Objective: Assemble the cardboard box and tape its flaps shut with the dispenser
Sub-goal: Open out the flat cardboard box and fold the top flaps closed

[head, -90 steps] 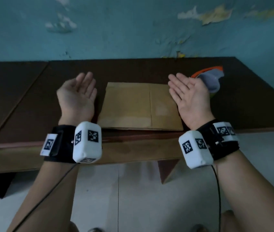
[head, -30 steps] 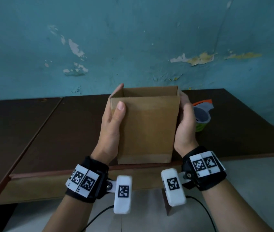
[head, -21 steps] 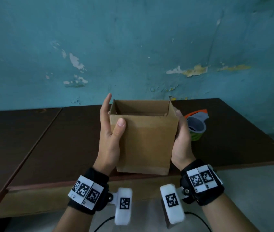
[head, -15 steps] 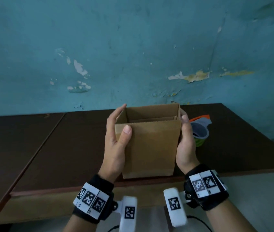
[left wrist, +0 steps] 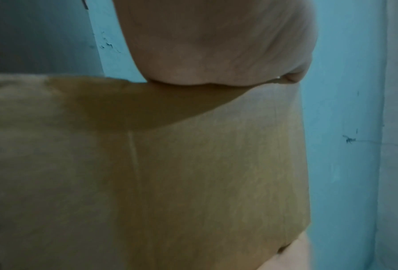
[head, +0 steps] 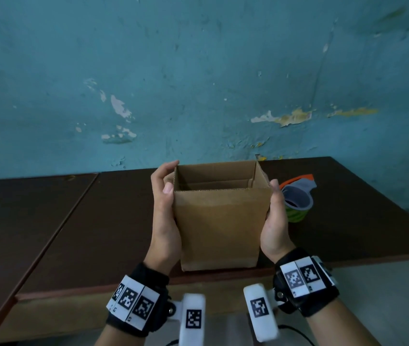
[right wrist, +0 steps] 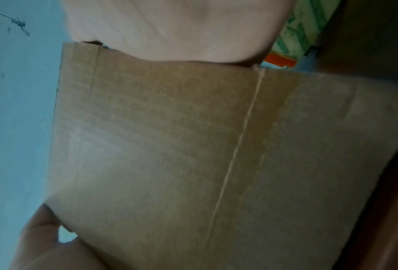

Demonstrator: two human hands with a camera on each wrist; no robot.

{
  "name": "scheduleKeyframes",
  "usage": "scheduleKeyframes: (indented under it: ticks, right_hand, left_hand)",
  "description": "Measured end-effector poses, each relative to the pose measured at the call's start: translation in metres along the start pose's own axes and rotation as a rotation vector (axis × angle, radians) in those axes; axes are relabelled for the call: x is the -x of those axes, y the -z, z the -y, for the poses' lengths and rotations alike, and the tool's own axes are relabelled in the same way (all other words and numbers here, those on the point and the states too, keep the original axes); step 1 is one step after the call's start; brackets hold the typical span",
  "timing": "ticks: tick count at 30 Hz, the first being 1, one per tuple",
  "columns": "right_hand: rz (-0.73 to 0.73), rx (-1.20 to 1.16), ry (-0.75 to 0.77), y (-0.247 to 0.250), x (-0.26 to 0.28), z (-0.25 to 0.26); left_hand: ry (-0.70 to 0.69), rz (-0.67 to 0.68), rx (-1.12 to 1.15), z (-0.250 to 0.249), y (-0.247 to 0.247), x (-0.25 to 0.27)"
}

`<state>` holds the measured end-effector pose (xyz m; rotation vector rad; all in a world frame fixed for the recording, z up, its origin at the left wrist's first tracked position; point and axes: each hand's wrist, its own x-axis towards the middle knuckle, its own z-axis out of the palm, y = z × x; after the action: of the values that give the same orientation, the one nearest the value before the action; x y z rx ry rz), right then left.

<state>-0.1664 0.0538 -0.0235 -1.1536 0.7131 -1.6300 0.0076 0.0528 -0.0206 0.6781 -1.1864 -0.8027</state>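
Observation:
The brown cardboard box (head: 219, 221) stands upright near the table's front edge, squared into a tube with its top flaps up and its mouth open. My left hand (head: 164, 182) grips its left side, thumb at the near corner and fingers curling over the far top corner. On the opposite side my right hand (head: 274, 211) holds the box, thumb up along the near corner, fingers hidden behind it. Each wrist view is filled by a cardboard wall (left wrist: 170, 173) (right wrist: 193, 146) under my palm. The tape dispenser (head: 296, 198), orange and grey with a green roll, lies just right of the box.
The dark brown table (head: 86, 233) runs left and right, with a seam to a second tabletop (head: 11, 221) on the left. A peeling blue wall (head: 198, 83) rises directly behind the table. The dispenser's green roll (right wrist: 304, 32) shows past my right palm.
Three seconds ago the cardboard lay flat between my open, upturned hands. Now it stands opened between them; over the last second my left thumb slid from the front face to the corner.

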Motion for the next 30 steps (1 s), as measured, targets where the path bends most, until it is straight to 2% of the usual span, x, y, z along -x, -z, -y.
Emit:
scheduleKeyframes:
  ticks: [4,8,12,19,30]
  right_hand:
    - [-0.016,-0.038,-0.035,0.004,-0.002,-0.004]
    - [-0.024,-0.082,-0.063,0.001,-0.004,-0.005]
    - [-0.044,-0.109,-0.046,-0.001,-0.004,-0.007]
    - [0.008,-0.155,-0.034,-0.006,-0.006,-0.005]
    - [0.054,-0.175,0.013,-0.011,-0.006,-0.002]
  left_hand:
    - [0.074,0.070,0.177,-0.010,0.005,-0.001]
    - [0.085,0.130,0.142,-0.016,0.009,-0.009]
    - [0.193,0.194,0.178,-0.026,0.014,-0.017]
    - [0.307,0.360,0.078,-0.038,0.028,-0.019]
    - [0.438,0.360,0.095,-0.052,0.039,-0.026]
